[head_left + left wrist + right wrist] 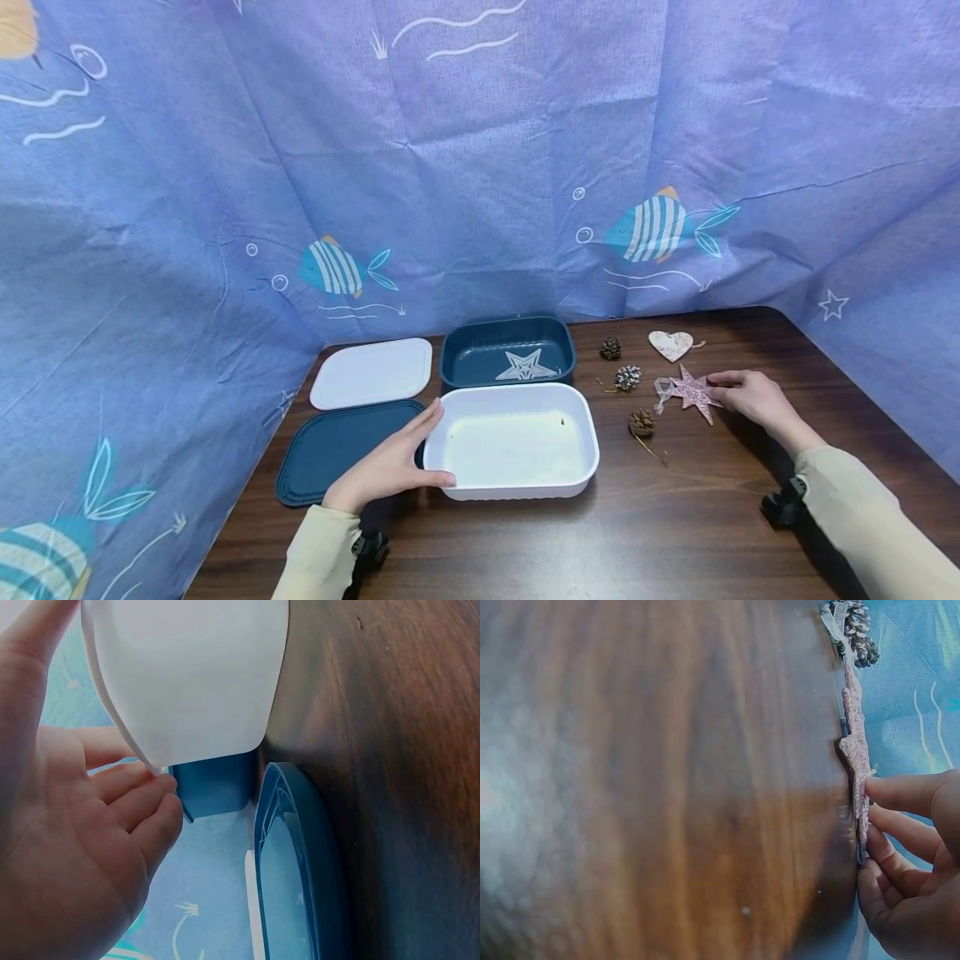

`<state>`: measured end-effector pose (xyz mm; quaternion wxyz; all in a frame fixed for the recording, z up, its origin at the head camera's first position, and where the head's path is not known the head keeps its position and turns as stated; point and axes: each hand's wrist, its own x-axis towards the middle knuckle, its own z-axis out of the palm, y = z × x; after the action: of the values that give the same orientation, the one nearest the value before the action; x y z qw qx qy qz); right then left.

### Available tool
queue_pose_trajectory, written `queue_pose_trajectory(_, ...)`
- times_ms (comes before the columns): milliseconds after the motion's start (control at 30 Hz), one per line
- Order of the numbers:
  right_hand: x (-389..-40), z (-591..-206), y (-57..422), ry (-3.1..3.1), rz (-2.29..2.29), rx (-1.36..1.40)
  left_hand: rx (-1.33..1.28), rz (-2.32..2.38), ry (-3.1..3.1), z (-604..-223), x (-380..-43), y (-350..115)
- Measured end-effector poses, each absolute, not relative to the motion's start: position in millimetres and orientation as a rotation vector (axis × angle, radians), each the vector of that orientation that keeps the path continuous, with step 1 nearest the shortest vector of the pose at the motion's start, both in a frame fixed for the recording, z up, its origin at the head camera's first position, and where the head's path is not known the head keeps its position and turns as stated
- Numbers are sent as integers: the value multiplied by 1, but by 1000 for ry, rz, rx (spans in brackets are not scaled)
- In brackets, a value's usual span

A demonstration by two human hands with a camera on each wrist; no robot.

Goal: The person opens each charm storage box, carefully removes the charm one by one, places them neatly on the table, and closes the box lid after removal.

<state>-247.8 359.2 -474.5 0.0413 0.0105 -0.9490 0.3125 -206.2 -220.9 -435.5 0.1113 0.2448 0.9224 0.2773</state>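
Note:
At the left end of a white rectangular container [517, 492], my left hand [390, 467] grips the rim, with the thumb at the front corner and the fingers farther back. In the left wrist view the fingertips meet the rim of the white wall [195, 690]. On the right, a glittery pink star ornament [692, 393] with a pale ribbon lies on the table. My right hand [750, 400] pinches its right-hand points. The right wrist view shows the star edge-on [856, 750] between fingers and thumb, low against the tabletop.
Behind the white container stands a dark blue container [465, 354] holding a silvery star [527, 365]. A white lid [371, 371] and a dark blue lid [341, 442] lie left. Pine cones [642, 422] and a heart ornament [671, 344] lie around the pink star.

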Motion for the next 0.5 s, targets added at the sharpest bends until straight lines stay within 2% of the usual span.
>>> queue_pose_trajectory(500,-251,-473,361,-2904,1016,21,719,830,2703,-436,-206,-221)
